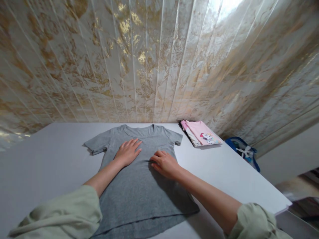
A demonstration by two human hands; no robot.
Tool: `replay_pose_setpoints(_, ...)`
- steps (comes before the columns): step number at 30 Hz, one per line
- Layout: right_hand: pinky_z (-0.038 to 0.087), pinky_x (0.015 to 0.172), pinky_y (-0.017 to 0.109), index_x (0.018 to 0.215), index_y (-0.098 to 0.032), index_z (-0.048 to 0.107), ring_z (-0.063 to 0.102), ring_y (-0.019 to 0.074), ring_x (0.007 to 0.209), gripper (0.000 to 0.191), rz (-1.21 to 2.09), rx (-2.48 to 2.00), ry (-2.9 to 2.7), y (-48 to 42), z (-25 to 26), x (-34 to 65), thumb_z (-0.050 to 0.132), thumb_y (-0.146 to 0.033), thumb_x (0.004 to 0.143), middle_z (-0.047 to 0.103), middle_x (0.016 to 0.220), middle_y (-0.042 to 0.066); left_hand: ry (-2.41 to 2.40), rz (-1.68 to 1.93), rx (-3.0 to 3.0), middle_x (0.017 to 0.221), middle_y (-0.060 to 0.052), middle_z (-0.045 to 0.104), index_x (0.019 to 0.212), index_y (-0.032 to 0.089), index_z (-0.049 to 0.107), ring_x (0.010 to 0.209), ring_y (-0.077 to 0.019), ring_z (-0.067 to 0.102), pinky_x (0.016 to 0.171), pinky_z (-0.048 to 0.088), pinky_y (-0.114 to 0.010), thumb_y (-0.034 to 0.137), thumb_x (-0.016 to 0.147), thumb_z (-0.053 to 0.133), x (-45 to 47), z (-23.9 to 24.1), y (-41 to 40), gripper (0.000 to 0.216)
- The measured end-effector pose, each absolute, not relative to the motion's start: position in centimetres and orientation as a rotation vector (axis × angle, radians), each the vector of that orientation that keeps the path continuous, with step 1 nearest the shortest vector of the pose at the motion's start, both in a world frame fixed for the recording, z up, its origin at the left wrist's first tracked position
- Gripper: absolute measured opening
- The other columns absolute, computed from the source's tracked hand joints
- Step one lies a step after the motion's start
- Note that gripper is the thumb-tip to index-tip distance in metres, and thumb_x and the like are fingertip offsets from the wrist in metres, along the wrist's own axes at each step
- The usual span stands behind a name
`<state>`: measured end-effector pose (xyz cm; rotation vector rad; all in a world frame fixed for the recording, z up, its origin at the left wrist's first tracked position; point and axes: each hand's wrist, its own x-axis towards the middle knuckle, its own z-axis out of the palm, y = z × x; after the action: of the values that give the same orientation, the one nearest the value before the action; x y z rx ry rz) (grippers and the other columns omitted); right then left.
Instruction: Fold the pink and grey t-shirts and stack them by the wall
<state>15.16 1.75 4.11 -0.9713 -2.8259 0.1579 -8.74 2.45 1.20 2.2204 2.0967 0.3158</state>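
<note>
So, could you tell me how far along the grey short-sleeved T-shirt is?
Done: a folded pink garment lies at the far right of the white table. In hand: the grey short-sleeved T-shirt lies spread flat, left hand flat on it, right hand curled on its middle. Remaining: no fold shows in it yet.

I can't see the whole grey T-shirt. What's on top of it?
Two hands: the left hand lies flat, and the right hand curls its fingers on the grey T-shirt. The cloth under both palms is hidden.
</note>
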Motion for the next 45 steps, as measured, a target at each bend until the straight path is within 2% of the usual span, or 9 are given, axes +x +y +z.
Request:
replay_pose_setpoints(8, 0.046, 0.083, 0.030, 0.108, -0.024, 0.064, 0.058, 0.0191, 0.097, 0.018, 0.250, -0.997, -2.903, -2.0, 6.1, 18.2, 0.056, -0.028, 0.092, 0.062, 0.108, 0.005, 2.130, 0.243, 2.253, 0.159, -0.004, 0.027, 0.147, 0.028, 0.037, 0.146, -0.0263, 0.024, 0.116, 0.018, -0.048, 0.051, 0.095, 0.031, -9.3, -0.1, 2.5, 0.057)
replay_pose_setpoints(13, 0.038, 0.102, 0.043, 0.133, -0.026, 0.050, 0.049, 0.0251, 0.122, 0.042, 0.240, -0.836, -2.841, -2.7, 4.7, 13.3, 0.056, -0.038, 0.093, 0.052, 0.135, 0.008, 2.147, 0.193, 2.238, 0.160, -0.003, 0.026, 0.148, 0.030, 0.034, 0.146, -0.0272, 0.023, 0.116, 0.017, -0.051, 0.052, 0.095, 0.029, -9.0, 0.4, 2.6, 0.058)
replay_pose_setpoints(17, 0.028, 0.110, 0.047, 0.139, -0.025, 0.044, 0.039, 0.0262, 0.132, 0.051, 0.294, -0.807, -2.863, -4.7, 3.8, 14.4, 0.056, -0.041, 0.092, 0.047, 0.141, 0.009, 2.156, 0.180, 2.224, 0.160, -0.003, 0.025, 0.149, 0.031, 0.033, 0.146, -0.0273, 0.023, 0.116, 0.018, -0.051, 0.053, 0.095, 0.029, -8.8, 0.5, 2.4, 0.058)
replay_pose_setpoints(26, 0.042, 0.090, 0.029, 0.116, -0.029, 0.062, 0.061, 0.0171, 0.101, 0.024, 0.454, -0.884, -2.900, -4.7, 6.7, 18.2, 0.049, -0.032, 0.096, 0.065, 0.114, 0.002, 2.111, 0.222, 2.212, 0.160, -0.008, 0.025, 0.148, 0.027, 0.036, 0.146, -0.0319, 0.023, 0.115, 0.016, -0.057, 0.060, 0.091, 0.035, -8.9, 1.0, 2.7, 0.066)
replay_pose_setpoints(32, 0.036, 0.103, 0.037, 0.133, -0.025, 0.053, 0.048, 0.0213, 0.126, 0.038, 0.219, -1.087, -2.749, 2.9, 4.2, 13.3, 0.045, -0.036, 0.098, 0.053, 0.139, 0.007, 1.873, 0.282, 2.377, 0.154, -0.005, 0.039, 0.144, 0.026, 0.042, 0.143, -0.0227, 0.031, 0.117, 0.020, -0.048, 0.035, 0.094, 0.038, -5.8, 1.4, -2.0, 0.051)
replay_pose_setpoints(36, 0.024, 0.113, 0.042, 0.143, -0.027, 0.042, 0.032, 0.0210, 0.139, 0.047, 0.124, -1.122, -2.703, 4.8, 1.5, 12.8, 0.042, -0.042, 0.099, 0.040, 0.151, 0.005, 1.901, 0.260, 2.328, 0.153, -0.006, 0.039, 0.143, 0.025, 0.043, 0.141, -0.0247, 0.034, 0.116, 0.024, -0.046, 0.039, 0.093, 0.044, -5.8, 1.2, -8.0, 0.052)
replay_pose_setpoints(41, 0.021, 0.114, 0.042, 0.145, -0.028, 0.039, 0.029, 0.0197, 0.141, 0.050, 0.111, -1.133, -2.712, 4.9, 0.5, 13.3, 0.040, -0.045, 0.099, 0.038, 0.153, 0.004, 2.020, 0.265, 2.239, 0.124, -0.008, 0.061, 0.123, 0.029, 0.060, 0.114, -0.0260, 0.056, 0.099, 0.042, -0.042, 0.043, 0.088, 0.052, -8.1, 2.8, -12.6, 0.038)
replay_pose_setpoints(43, 0.021, 0.114, 0.042, 0.146, -0.028, 0.039, 0.030, 0.0199, 0.140, 0.050, 0.107, -1.139, -2.717, 4.9, 0.6, 13.2, 0.040, -0.045, 0.099, 0.038, 0.153, 0.004, 2.081, 0.259, 2.180, 0.107, -0.007, 0.064, 0.111, 0.026, 0.065, 0.099, -0.0236, 0.060, 0.088, 0.047, -0.038, 0.043, 0.090, 0.048, -8.6, 3.5, -12.9, 0.031)
replay_pose_setpoints(45, 0.022, 0.113, 0.043, 0.146, -0.028, 0.039, 0.029, 0.0203, 0.141, 0.050, 0.096, -1.139, -2.725, 4.9, 0.7, 13.1, 0.040, -0.044, 0.099, 0.037, 0.153, 0.005, 2.151, 0.280, 2.167, 0.106, -0.008, 0.062, 0.109, 0.025, 0.064, 0.100, -0.0237, 0.059, 0.087, 0.047, -0.037, 0.040, 0.091, 0.046, -8.9, 3.8, -12.8, 0.030)
